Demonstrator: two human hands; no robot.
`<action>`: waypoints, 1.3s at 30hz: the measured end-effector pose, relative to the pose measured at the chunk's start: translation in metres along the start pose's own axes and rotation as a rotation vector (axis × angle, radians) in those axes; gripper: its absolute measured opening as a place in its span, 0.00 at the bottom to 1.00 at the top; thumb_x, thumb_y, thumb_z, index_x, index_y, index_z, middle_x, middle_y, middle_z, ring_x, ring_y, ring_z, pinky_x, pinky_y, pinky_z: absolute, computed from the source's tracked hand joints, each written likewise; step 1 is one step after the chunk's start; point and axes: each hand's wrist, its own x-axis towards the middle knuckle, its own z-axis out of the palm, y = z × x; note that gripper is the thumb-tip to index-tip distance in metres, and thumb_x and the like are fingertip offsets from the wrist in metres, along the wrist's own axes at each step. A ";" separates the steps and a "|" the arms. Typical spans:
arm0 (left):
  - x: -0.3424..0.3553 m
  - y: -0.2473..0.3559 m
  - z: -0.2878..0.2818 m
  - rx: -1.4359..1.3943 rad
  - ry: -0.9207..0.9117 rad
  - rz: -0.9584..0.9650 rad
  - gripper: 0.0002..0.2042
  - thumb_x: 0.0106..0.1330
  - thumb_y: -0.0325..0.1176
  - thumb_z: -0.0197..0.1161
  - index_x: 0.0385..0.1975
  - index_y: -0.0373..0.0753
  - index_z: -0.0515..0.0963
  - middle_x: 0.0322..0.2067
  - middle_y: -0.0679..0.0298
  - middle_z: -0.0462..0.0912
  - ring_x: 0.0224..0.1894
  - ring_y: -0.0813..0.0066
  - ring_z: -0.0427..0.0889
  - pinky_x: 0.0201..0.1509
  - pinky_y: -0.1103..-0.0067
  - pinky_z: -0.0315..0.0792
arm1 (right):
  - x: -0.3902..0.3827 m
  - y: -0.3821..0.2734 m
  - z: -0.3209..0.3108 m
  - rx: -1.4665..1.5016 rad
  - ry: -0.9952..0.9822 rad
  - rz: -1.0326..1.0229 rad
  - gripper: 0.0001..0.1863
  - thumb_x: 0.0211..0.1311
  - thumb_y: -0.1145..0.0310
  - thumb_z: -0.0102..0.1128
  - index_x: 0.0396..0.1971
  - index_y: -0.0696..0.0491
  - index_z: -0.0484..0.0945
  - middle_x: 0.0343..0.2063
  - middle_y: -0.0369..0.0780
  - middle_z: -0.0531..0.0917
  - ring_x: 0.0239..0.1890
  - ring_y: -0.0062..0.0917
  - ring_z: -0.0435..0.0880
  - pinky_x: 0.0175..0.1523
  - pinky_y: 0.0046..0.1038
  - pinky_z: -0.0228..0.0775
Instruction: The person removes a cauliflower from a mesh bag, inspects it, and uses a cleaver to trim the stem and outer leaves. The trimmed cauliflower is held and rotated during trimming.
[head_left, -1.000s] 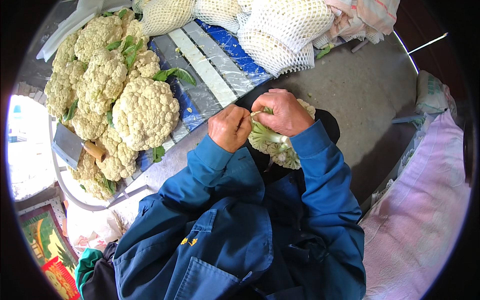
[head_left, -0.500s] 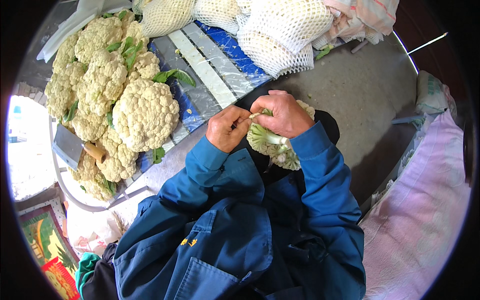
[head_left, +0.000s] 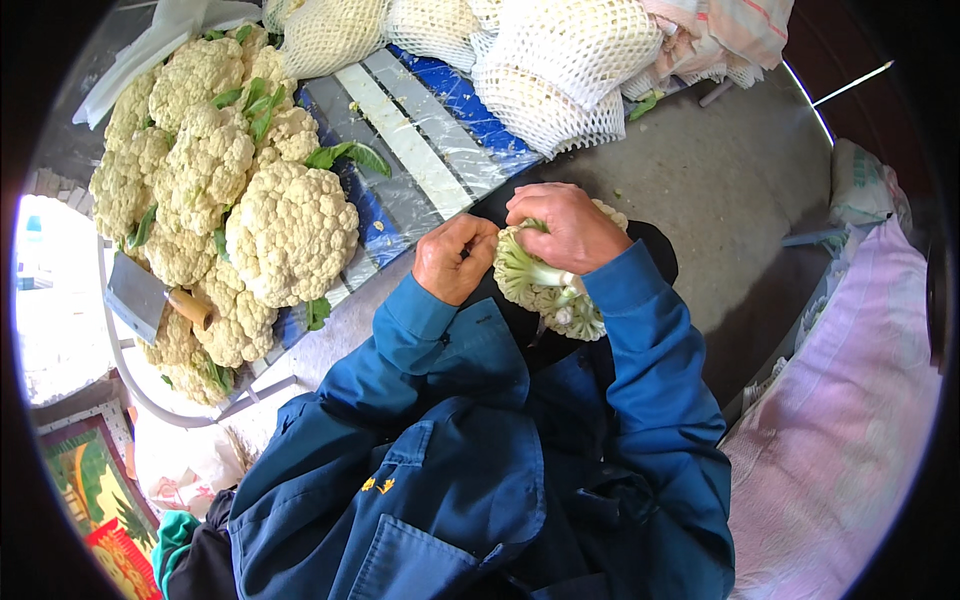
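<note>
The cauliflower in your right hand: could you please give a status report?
Right hand gripping cauliflower, stalk side showing. Left hand curled close by, palm hidden. Cleaver off to the left, on the cauliflower heap.

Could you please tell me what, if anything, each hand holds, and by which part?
The right hand holds a cauliflower by its far side; the left hand is curled beside it, whether gripping anything cannot be told.

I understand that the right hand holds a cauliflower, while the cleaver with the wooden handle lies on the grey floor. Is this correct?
Not entirely: the head view shows the cleaver lying on the cauliflower pile, not on the floor. The right hand does hold a cauliflower, and the cleaver's handle is wooden.
</note>
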 end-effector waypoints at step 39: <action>0.012 0.006 -0.016 -0.016 -0.160 0.010 0.06 0.64 0.27 0.64 0.37 0.32 0.81 0.27 0.54 0.84 0.25 0.68 0.82 0.30 0.74 0.75 | -0.002 -0.009 0.000 0.065 -0.019 0.046 0.05 0.51 0.73 0.66 0.28 0.56 0.82 0.26 0.43 0.83 0.32 0.40 0.78 0.42 0.37 0.71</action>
